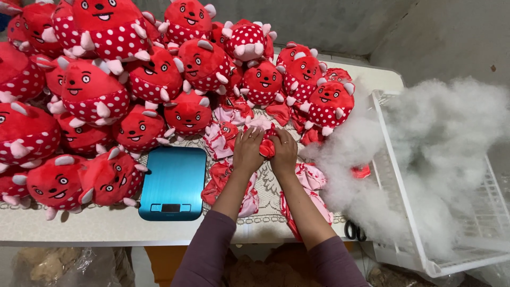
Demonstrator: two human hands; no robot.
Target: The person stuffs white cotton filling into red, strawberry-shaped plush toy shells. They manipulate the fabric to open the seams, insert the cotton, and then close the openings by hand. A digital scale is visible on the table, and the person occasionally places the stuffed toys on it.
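My left hand (247, 150) and my right hand (285, 152) meet over the table's middle, both gripping one small unstuffed red toy skin (267, 147) between them. The fingers press into its fabric from either side. More flat, unstuffed red and pink skins (223, 135) lie around and under my forearms on a lace cloth (265, 191).
A big pile of stuffed red polka-dot plush toys (106, 90) fills the left and back of the table. A blue kitchen scale (173, 182) sits left of my arms. White stuffing fibre (425, 154) spills from a white plastic crate (404, 212) on the right. Black scissors handles (353, 230) lie near the front edge.
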